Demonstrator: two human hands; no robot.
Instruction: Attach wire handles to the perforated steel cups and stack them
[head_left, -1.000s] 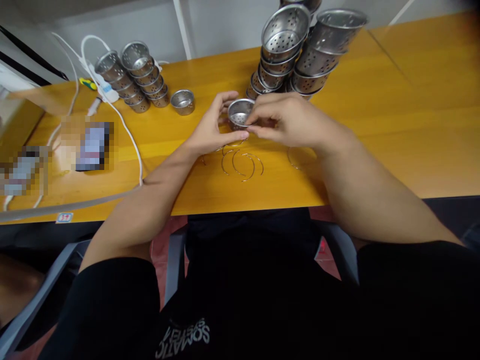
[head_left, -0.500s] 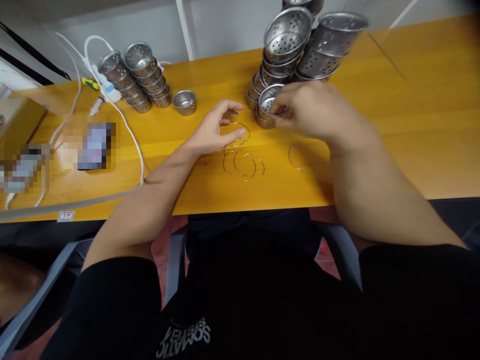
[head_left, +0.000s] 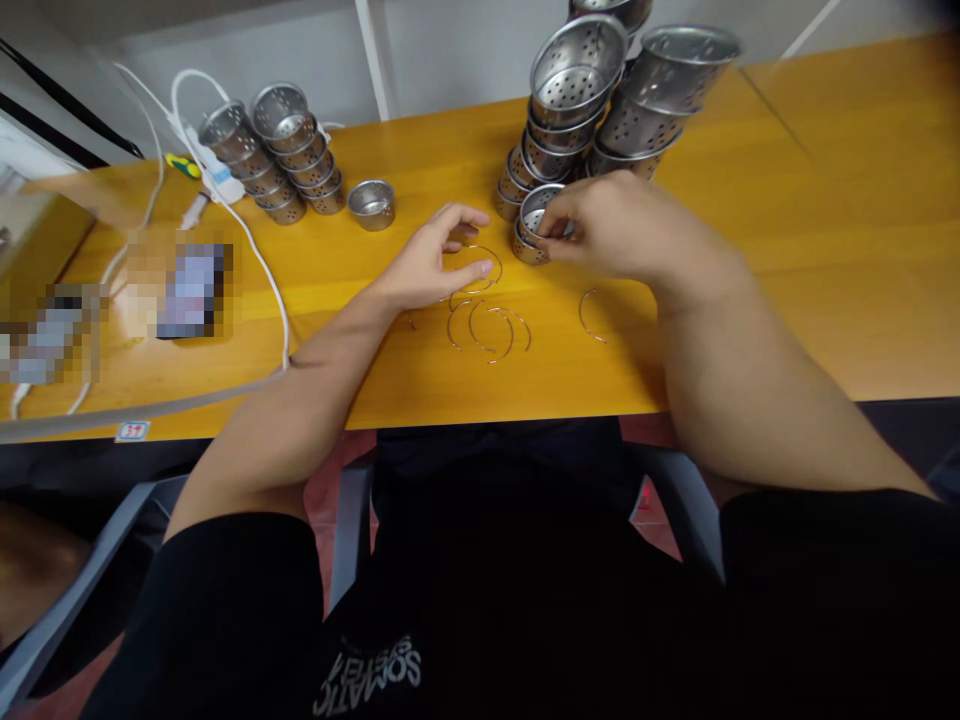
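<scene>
My right hand [head_left: 589,222] pinches the near right rim of a small perforated steel cup [head_left: 531,212]. That cup sits nested in another perforated cup [head_left: 525,250] on the table, at the front of the right-hand stacks. My left hand [head_left: 442,258] hovers to the left with fingers curved and apart, holding nothing. Beneath and in front of it lie several thin curved wires [head_left: 512,335], some overlapping. One more curved wire [head_left: 583,318] rests apart from them, below my right hand. The fingertips of my right hand partly cover the pinched cup.
Tall stacks of perforated cups [head_left: 577,75] stand behind my right hand. Two shorter stacks [head_left: 296,150] and a single cup [head_left: 371,205] are at the back left. A phone [head_left: 191,290], a white cable [head_left: 266,270] and a power strip [head_left: 223,183] lie at left on the yellow table [head_left: 825,250].
The cup in my right hand has moved down, deeper into the cup below it. My left hand stays nearly still.
</scene>
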